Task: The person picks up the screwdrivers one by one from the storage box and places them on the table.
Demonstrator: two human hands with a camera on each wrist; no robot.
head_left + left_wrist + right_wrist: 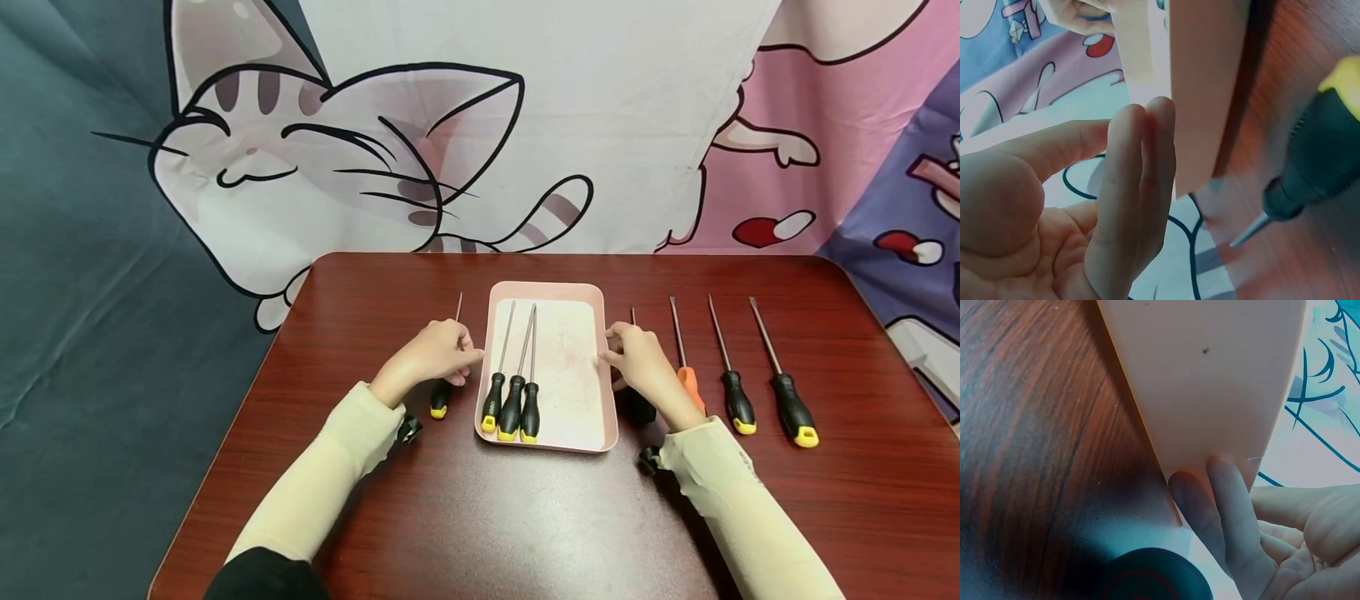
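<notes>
A shallow pink tray [570,375] with a pale inside lies between the two hands. Three screwdrivers with black-and-yellow handles [512,408] rest in its left half. At the tray's left rim is my left hand [435,354]; its fingers [1125,187] are fairly straight, the fingertips at the rim and the thumb tip hidden behind them. My right hand [637,354] pinches the right rim, two fingers [1229,500] against the outer wall [1204,394] and the thumb at the edge. A screwdriver [440,400] lies beneath the left hand, partly covered.
Partly hidden under the right hand lies a dark-handled screwdriver [639,407]. Farther right are an orange-handled screwdriver [687,383] and two black-and-yellow ones, the nearer [738,404] and the outer [793,412]. Behind the brown table [525,517] hangs a cartoon-cat cloth [637,125].
</notes>
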